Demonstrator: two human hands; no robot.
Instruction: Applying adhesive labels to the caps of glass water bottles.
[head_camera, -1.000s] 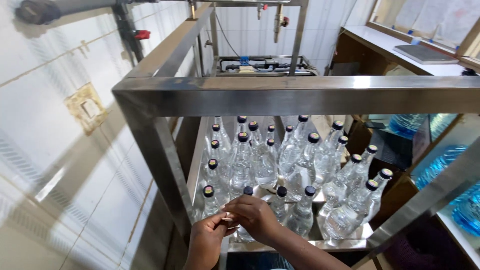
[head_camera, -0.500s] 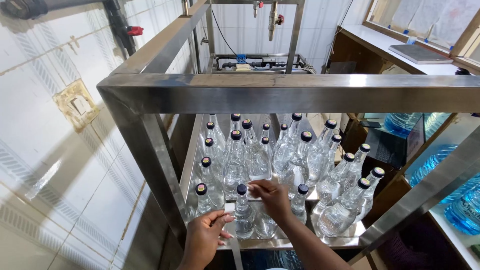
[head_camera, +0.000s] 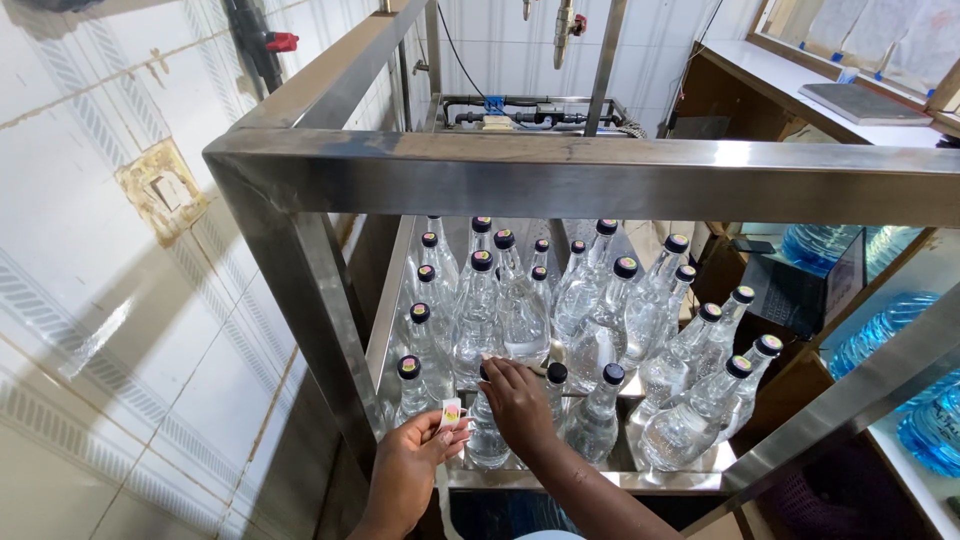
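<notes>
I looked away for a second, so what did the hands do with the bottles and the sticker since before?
The right hand left the left hand and moved forward onto the cap of a front bottle, covering it. The left hand drew back a little, a small sticker now showing at its fingertips. The other bottles and the steel frame stayed put.

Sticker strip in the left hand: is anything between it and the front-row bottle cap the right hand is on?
Nothing visible. The sticker strip in the left hand sits just left of the front bottle, with open air between. The right hand covers that cap from above, so the cap itself is hidden.
</notes>
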